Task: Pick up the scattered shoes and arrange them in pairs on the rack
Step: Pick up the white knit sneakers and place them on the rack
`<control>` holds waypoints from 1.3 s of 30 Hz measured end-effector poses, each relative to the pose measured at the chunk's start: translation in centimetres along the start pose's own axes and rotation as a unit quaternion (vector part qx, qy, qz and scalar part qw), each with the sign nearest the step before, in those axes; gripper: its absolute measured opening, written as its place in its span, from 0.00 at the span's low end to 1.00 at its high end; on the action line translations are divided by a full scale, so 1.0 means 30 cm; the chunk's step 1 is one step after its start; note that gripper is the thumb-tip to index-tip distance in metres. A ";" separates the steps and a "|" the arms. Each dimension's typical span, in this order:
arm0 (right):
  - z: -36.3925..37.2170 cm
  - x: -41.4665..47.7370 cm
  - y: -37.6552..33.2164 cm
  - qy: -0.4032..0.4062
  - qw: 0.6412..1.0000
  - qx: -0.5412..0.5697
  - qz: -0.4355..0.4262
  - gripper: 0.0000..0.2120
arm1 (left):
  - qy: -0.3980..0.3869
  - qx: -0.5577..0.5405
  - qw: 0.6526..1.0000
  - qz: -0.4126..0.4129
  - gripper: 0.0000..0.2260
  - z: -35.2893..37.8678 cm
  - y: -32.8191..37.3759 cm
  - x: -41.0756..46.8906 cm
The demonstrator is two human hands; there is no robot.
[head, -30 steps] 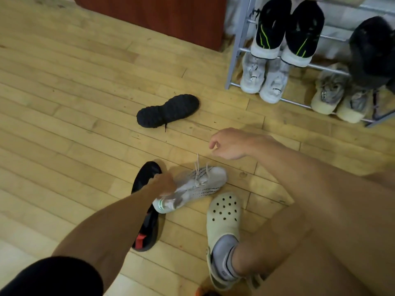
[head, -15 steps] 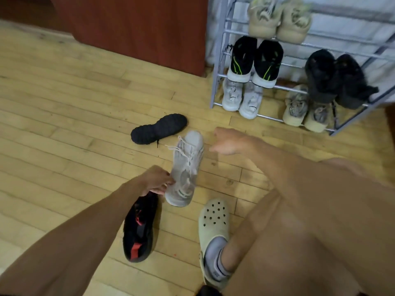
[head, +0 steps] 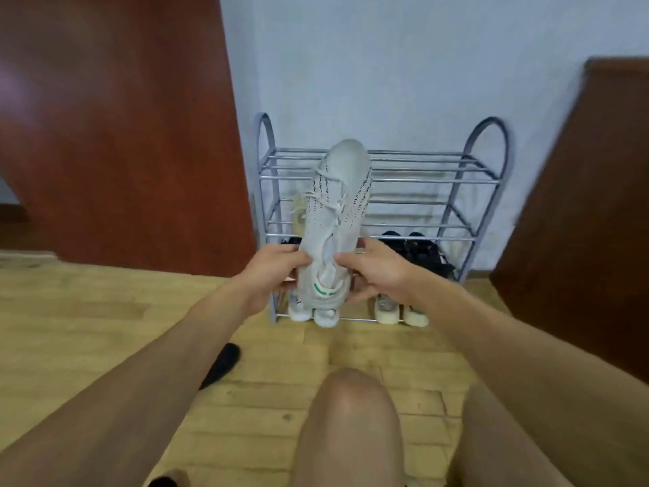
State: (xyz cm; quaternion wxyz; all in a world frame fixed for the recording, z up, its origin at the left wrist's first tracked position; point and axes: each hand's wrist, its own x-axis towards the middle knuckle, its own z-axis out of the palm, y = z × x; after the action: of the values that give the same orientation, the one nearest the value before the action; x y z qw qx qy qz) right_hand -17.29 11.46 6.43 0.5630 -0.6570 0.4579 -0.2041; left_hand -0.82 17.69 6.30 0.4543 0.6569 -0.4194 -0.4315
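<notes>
Head view — two hands (head: 272, 272) (head: 377, 272), one grey sneaker (head: 333, 219), rack (head: 484, 177)

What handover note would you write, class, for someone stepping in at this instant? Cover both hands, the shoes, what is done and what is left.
Hands: left hand and right hand both grip the grey sneaker near its heel, toe up, in front of the rack.
Done: a white pair, a cream pair and a black pair sit on the rack's lower tiers.
Left: set the sneaker on the rack, then fetch the black shoe lying on the floor.
</notes>
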 end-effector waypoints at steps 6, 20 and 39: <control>-0.312 -0.141 0.136 0.089 0.995 0.049 -0.017 0.14 | -0.074 0.025 0.997 0.000 0.12 0.362 0.119 0.033; -0.701 -0.477 0.763 0.176 0.970 0.114 0.121 0.19 | -0.244 0.056 0.958 -0.139 0.26 1.084 -0.165 -0.025; -0.076 -0.734 1.535 0.051 0.856 0.121 0.500 0.09 | -0.253 -0.038 0.896 -0.363 0.14 1.085 -0.520 -0.076</control>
State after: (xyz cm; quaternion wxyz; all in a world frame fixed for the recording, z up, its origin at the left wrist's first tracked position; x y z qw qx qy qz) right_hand -47.15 30.97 -30.17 0.6401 -0.2547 0.7246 0.0179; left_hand -29.83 15.85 -15.23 0.1691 0.6147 -0.2355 -0.7335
